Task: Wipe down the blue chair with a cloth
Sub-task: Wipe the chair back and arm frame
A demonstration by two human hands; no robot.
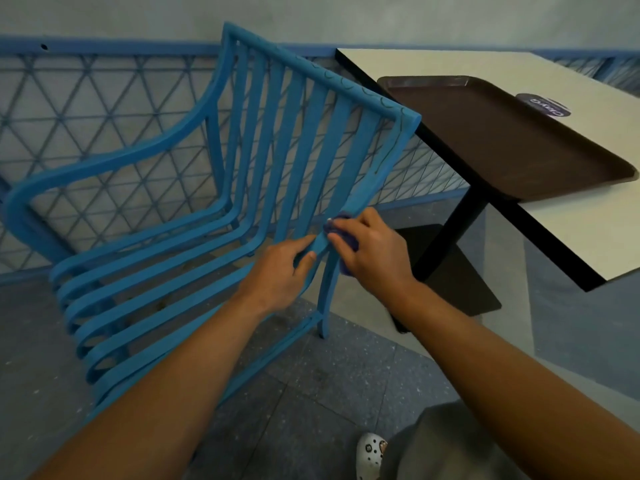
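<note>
1. The blue chair (263, 161) sits against the blue lattice railing (104, 109), just left of the white table (571, 220), seat slats running toward the camera and the slatted back rising behind.
2. Left hand (280, 275) steadies things: its fingers curl round the curved slat where the right side of the back bends into the seat, thumb laid over the top.
3. Right hand (370, 254) has the cloth (341, 233), a small dark blue-purple wad, bunched under curled fingers and pressed against that same side rail, just beside the left hand. Only a corner of fabric peeks out, so how it is folded I cannot tell.
4. The step in hand looks like wiping the right-hand frame rail at the bend.
5. To do it well, my read: wrap the cloth round the rail instead of dabbing one face, then run it along the length in one pass, so front, edge and back all get covered.
6. Keep the left hand braced; the chair looks light and could skid on the speckled floor (329, 382) under a hard push.
7. Slide the bracing hand clear ahead of the cloth, or the patch under it gets missed.
8. Plenty seems left to cover: the other back slats, the far armrest (114, 168), the seat.
9. A brown tray (502, 140) lies on the table, well apart from the work.
</note>
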